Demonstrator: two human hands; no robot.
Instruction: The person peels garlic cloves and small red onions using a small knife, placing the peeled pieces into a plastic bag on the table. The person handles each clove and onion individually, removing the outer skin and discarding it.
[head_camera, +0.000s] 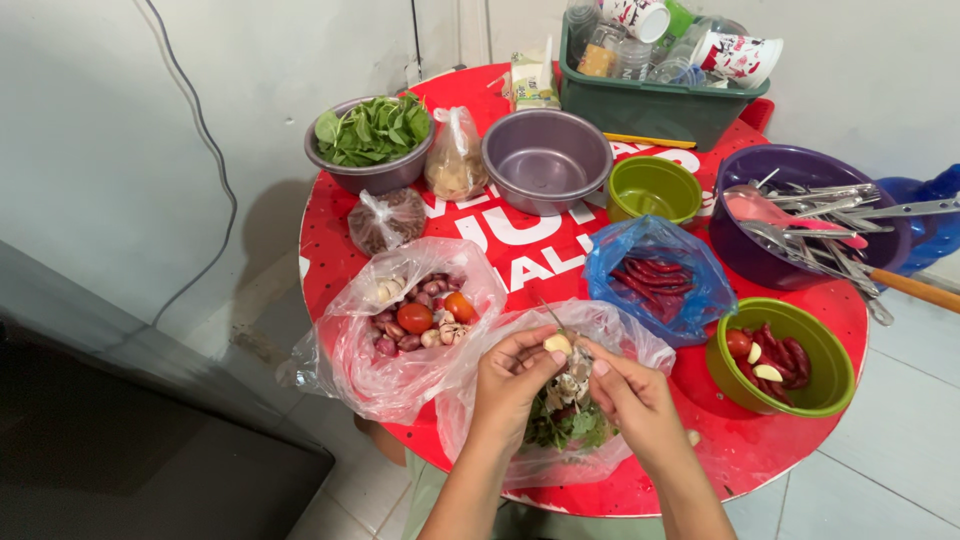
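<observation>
Cut off and hidden
The green crate (640, 105) runs past the top edge; the clear bag's (545, 455) contents, perhaps herbs, sit behind both hands.

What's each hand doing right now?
Left hand: closed, pinching the garlic clove.
Right hand: fingers closed on the same clove, over the plastic bag of scraps.

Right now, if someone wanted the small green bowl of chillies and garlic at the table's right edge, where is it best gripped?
Probably by the green bowl's near rim, coming from the right. That rim sits at the table edge with nothing against it, while the blue bag crowds its left. Both hands are busy with a garlic clove.
</observation>
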